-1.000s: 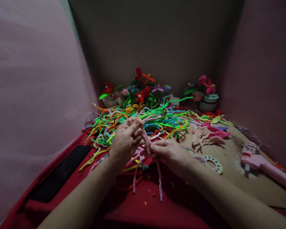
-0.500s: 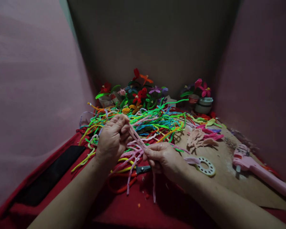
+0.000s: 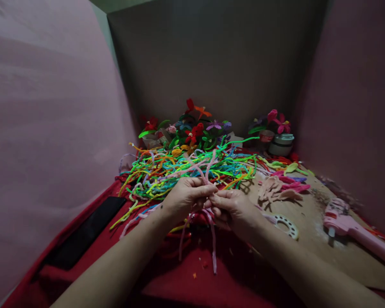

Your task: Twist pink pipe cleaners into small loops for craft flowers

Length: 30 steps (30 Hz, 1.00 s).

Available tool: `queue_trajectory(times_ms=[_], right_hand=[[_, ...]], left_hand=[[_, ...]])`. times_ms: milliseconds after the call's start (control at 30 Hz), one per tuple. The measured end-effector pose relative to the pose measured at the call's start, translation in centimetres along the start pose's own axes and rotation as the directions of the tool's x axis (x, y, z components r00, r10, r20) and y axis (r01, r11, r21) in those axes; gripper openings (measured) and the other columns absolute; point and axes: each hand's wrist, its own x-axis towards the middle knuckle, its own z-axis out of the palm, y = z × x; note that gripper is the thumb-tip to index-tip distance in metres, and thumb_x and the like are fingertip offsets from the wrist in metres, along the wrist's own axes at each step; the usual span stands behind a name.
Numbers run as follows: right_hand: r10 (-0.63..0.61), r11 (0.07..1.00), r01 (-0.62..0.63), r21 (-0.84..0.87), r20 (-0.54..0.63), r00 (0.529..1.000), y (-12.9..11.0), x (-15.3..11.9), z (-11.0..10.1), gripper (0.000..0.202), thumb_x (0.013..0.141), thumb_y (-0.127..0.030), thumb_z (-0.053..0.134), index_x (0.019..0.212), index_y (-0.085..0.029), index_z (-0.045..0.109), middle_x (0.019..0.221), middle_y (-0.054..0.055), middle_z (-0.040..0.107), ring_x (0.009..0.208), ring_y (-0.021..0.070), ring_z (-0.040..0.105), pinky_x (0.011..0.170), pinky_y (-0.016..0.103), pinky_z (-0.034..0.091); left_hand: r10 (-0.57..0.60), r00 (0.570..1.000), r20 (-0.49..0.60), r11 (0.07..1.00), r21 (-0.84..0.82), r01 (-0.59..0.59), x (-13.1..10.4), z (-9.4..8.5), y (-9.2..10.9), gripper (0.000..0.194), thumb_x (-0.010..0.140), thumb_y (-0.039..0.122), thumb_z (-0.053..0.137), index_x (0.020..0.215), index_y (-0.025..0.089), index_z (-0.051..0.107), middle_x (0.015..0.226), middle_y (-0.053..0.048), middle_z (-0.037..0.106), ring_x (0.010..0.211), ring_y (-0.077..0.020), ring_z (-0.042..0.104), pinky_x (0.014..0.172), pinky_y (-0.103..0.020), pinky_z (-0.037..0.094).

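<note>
Both hands meet over the front of a heap of coloured pipe cleaners [image 3: 167, 164]. My left hand [image 3: 188, 194] pinches pink pipe cleaners [image 3: 210, 164], whose ends stick up in a V above the fingers. Close against it on the right, my right hand [image 3: 232, 209] is closed on the same pink strands, its fingertips at their lower part. More pink ends hang down below the hands over the red cloth [image 3: 167, 282]. The exact crossing point between the fingertips is hidden. Under the hands lie scissors with red handles [image 3: 176, 246], mostly covered.
Pipe-cleaner flowers [image 3: 192, 132] stand at the back, beside a lidded jar [image 3: 280, 144]. To the right, a board [image 3: 311, 261] carries pink and beige petals [image 3: 272, 190], a ring with holes [image 3: 287, 226] and a pink glue gun [image 3: 349, 229]. A black phone-like slab [image 3: 90, 231] lies left.
My left hand has come down and right to meet my right hand. The pink strands, stretched between the hands before, now point upward above the fingers. The view has shifted slightly.
</note>
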Motion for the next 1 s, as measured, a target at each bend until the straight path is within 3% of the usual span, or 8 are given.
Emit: queue_trajectory(times_ms=[133, 233, 333, 500, 733, 933, 1000], right_hand=[[0.118, 0.97, -0.138, 0.199, 0.107, 0.987, -0.2, -0.2, -0.3, 0.024, 0.074, -0.034, 0.058, 0.071, -0.011, 0.06, 0.053, -0.001, 0.052, 0.04, 0.0053, 0.04, 0.039, 0.019, 0.031], [0.179, 0.936, -0.225, 0.272, 0.185, 0.966, -0.2, -0.3, -0.5, 0.024, 0.078, -0.033, 0.054, 0.071, -0.011, 0.059, 0.051, -0.001, 0.05, 0.042, 0.0059, 0.04, 0.041, 0.019, 0.031], [0.179, 0.912, -0.241, 0.331, 0.209, 0.962, 0.3, -0.1, -0.5, 0.022, 0.08, -0.028, 0.053, 0.07, -0.01, 0.058, 0.049, -0.003, 0.045, 0.042, 0.0041, 0.035, 0.041, 0.017, 0.028], [0.169, 0.872, -0.225, 0.436, 0.164, 0.972, 1.3, 0.4, -0.4, 0.009, 0.078, -0.021, 0.058, 0.078, -0.012, 0.058, 0.061, -0.002, 0.052, 0.044, 0.0023, 0.037, 0.04, 0.015, 0.028], [0.135, 0.962, -0.148, 0.231, 0.071, 0.988, 1.1, 0.6, -0.6, 0.019, 0.076, -0.026, 0.059, 0.068, -0.009, 0.061, 0.046, -0.003, 0.049, 0.037, 0.0042, 0.04, 0.039, 0.018, 0.035], [-0.072, 0.994, 0.074, -0.078, 0.023, 0.997, 0.5, 0.3, -0.6, 0.018, 0.074, -0.027, 0.061, 0.07, -0.009, 0.063, 0.062, 0.004, 0.064, 0.049, 0.0085, 0.055, 0.052, 0.021, 0.044], [-0.085, 0.989, 0.085, -0.117, 0.006, 0.996, 0.4, 0.2, -0.5, 0.019, 0.075, -0.028, 0.061, 0.07, -0.01, 0.062, 0.061, 0.004, 0.064, 0.048, 0.0088, 0.056, 0.052, 0.022, 0.044]], left_hand=[[0.063, 0.998, -0.009, 0.997, 0.046, -0.062, -0.1, 0.1, -0.1, 0.022, 0.069, 0.03, 0.065, 0.068, 0.009, 0.062, 0.059, -0.005, 0.059, 0.043, -0.0041, 0.045, 0.04, -0.016, 0.027], [0.086, 0.996, 0.021, 0.995, 0.048, -0.087, -0.2, 0.0, 0.1, 0.023, 0.071, 0.031, 0.063, 0.065, 0.009, 0.06, 0.052, -0.003, 0.056, 0.038, -0.0038, 0.041, 0.037, -0.016, 0.023], [0.117, 0.993, -0.013, 0.991, 0.067, -0.116, -0.3, 0.0, 0.2, 0.023, 0.07, 0.031, 0.063, 0.063, 0.01, 0.058, 0.046, 0.0, 0.052, 0.036, -0.0034, 0.037, 0.036, -0.016, 0.021], [0.067, 0.997, -0.026, 0.993, 0.1, -0.064, -0.5, 0.1, 0.3, 0.026, 0.071, 0.034, 0.062, 0.064, 0.009, 0.059, 0.043, 0.001, 0.048, 0.035, -0.0027, 0.034, 0.037, -0.016, 0.021], [0.123, 0.98, -0.155, 0.986, 0.135, -0.102, -0.8, 0.7, 0.4, 0.027, 0.067, 0.036, 0.065, 0.06, 0.011, 0.056, 0.035, 0.006, 0.04, 0.03, -0.0024, 0.029, 0.033, -0.016, 0.019], [0.128, 0.981, -0.146, 0.99, 0.084, -0.117, -0.6, 1.0, 0.5, 0.023, 0.064, 0.029, 0.068, 0.059, 0.009, 0.057, 0.042, 0.004, 0.046, 0.032, -0.0005, 0.03, 0.033, -0.016, 0.017], [0.164, 0.976, -0.144, 0.984, 0.091, -0.152, -0.5, 0.7, 0.4, 0.022, 0.065, 0.029, 0.067, 0.06, 0.01, 0.057, 0.042, 0.005, 0.044, 0.033, -0.0009, 0.03, 0.034, -0.016, 0.017]])
